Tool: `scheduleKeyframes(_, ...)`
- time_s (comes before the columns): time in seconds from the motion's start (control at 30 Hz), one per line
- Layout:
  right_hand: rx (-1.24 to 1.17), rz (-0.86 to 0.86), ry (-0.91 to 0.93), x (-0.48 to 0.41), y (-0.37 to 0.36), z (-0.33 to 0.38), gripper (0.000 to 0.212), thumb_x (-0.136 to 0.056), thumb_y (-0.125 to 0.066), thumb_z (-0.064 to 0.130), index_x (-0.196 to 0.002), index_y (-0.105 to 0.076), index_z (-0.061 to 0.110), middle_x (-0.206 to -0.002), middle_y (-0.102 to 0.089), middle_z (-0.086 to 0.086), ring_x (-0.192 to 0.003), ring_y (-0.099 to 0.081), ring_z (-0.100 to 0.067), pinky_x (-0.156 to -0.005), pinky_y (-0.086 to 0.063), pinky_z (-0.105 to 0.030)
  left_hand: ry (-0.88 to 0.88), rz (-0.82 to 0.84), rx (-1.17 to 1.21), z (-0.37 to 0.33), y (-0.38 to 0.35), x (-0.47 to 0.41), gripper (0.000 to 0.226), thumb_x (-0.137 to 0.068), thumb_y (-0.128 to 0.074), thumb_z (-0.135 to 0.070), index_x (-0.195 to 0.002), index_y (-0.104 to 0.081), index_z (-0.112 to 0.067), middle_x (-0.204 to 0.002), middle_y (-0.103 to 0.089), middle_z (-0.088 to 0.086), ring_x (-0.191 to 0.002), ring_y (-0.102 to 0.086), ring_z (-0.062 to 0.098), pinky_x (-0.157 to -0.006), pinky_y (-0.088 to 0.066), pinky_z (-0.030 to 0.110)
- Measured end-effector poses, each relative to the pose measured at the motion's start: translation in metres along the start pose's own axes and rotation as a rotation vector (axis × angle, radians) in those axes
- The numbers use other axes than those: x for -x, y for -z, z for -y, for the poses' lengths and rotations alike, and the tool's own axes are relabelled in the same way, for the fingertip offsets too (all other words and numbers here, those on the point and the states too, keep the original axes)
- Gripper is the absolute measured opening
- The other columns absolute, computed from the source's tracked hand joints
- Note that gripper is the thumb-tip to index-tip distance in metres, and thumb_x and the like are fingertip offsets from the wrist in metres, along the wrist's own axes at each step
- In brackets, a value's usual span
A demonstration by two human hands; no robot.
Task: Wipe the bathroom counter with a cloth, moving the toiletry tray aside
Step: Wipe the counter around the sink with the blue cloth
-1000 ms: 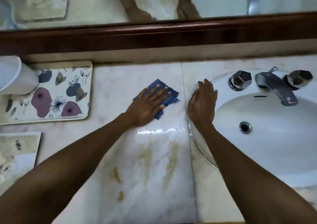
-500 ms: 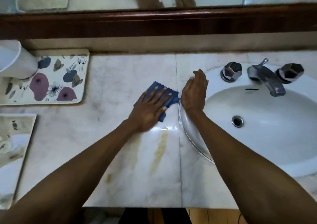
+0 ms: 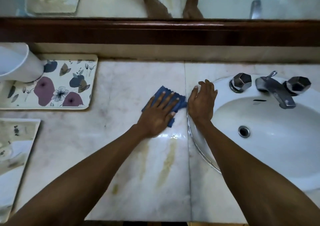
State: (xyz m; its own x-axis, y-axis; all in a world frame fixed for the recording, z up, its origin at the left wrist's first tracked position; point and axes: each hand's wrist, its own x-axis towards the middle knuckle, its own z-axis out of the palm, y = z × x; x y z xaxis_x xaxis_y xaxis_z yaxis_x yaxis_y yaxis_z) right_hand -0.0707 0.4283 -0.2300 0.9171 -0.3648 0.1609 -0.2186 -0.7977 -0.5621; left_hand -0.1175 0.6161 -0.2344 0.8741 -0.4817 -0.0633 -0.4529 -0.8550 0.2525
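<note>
Cloth [image 3: 180,101] pinned flat under spread left hand [image 3: 158,114]; right hand [image 3: 201,103] open, braced on sink rim [image 3: 223,85]; imo drag toward 6 o'clock over yellow stains [image 3: 167,165] w/ firm overlapping passes

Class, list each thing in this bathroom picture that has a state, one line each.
Blue cloth: flat on counter, under left hand.
Right hand: open, resting on sink rim.
Faucet: no water running.
Sink: drain open, basin empty.
Floral tray: white cup on it.
</note>
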Motion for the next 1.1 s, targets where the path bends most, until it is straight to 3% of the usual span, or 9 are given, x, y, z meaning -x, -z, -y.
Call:
scheduleKeyframes(0.1,0.133,0.027,0.056,0.000,0.002,-0.001,0.046,-0.100,-0.028,0.034,-0.124,-0.059,0.010,-0.138,-0.056,-0.007,-0.140,-0.038,-0.028,-0.120,-0.020,-0.049,-0.052,0.033,-0.052,0.052,0.013,0.034,0.053,-0.109,-0.021,-0.041,-0.160,-0.009,-0.034,-0.169,-0.003,-0.011,-0.156,0.003,0.014,-0.125,-0.002,0.035)
scheduleKeyframes(0.23,0.254,0.053,0.096,-0.001,-0.003,-0.004,0.049,-0.101,-0.025,0.037,-0.121,-0.060,0.010,-0.138,-0.054,-0.006,-0.139,-0.036,-0.028,-0.119,-0.022,-0.051,0.198,0.011,-0.044,0.128,0.037,0.018,0.055,-0.107,-0.020,-0.043,-0.160,-0.008,-0.034,-0.169,-0.007,-0.006,-0.156,-0.003,0.018,-0.122,-0.012,0.045)
scheduleKeyframes(0.4,0.345,0.156,0.073,0.005,-0.005,0.004,0.054,-0.104,-0.025,0.039,-0.136,-0.049,0.003,-0.151,-0.042,-0.016,-0.148,-0.023,-0.036,-0.121,-0.013,-0.053,0.377,-0.036,-0.006,0.128,0.041,-0.011,0.056,-0.108,-0.020,-0.040,-0.161,-0.009,-0.026,-0.169,-0.006,-0.001,-0.156,0.000,0.025,-0.124,-0.009,0.048)
scheduleKeyframes(0.53,0.383,0.321,0.117,0.019,-0.017,0.041,0.059,-0.104,-0.024,0.040,-0.146,-0.035,0.000,-0.159,-0.027,-0.023,-0.150,-0.015,-0.037,-0.123,-0.005,-0.052,0.260,-0.044,-0.020,0.108,0.027,0.058,0.056,-0.108,-0.024,-0.039,-0.161,-0.011,-0.026,-0.169,-0.009,-0.002,-0.156,-0.005,0.023,-0.124,-0.011,0.047)
scheduleKeyframes(0.7,0.141,0.497,0.338,0.050,-0.054,0.096,0.056,-0.105,-0.030,0.036,-0.151,-0.029,0.004,-0.163,-0.014,-0.020,-0.152,-0.008,-0.034,-0.124,-0.006,-0.045,0.200,0.005,-0.107,0.112,0.019,0.161,0.056,-0.108,-0.022,-0.040,-0.161,-0.010,-0.026,-0.169,-0.008,-0.004,-0.156,-0.004,0.019,-0.123,-0.017,0.044)
scheduleKeyframes(0.97,0.090,0.432,0.382,0.065,-0.081,0.104,0.058,-0.103,-0.030,0.044,-0.153,-0.026,0.015,-0.165,-0.013,-0.011,-0.153,-0.008,-0.026,-0.124,-0.005,-0.048,0.301,-0.033,-0.044,0.135,0.030,0.065,0.058,-0.107,-0.019,-0.043,-0.161,-0.011,-0.023,-0.169,-0.011,0.001,-0.156,-0.005,0.024,-0.125,-0.010,0.048)
scheduleKeyframes(1.1,0.096,0.427,0.362,0.065,-0.077,0.107,0.058,-0.101,-0.035,0.044,-0.151,-0.029,0.016,-0.164,-0.016,-0.010,-0.152,-0.010,-0.026,-0.124,-0.006,-0.047,0.236,-0.055,-0.033,0.129,0.023,0.104,0.057,-0.108,-0.020,-0.041,-0.161,-0.015,-0.022,-0.169,-0.013,0.000,-0.156,-0.006,0.023,-0.126,-0.008,0.045)
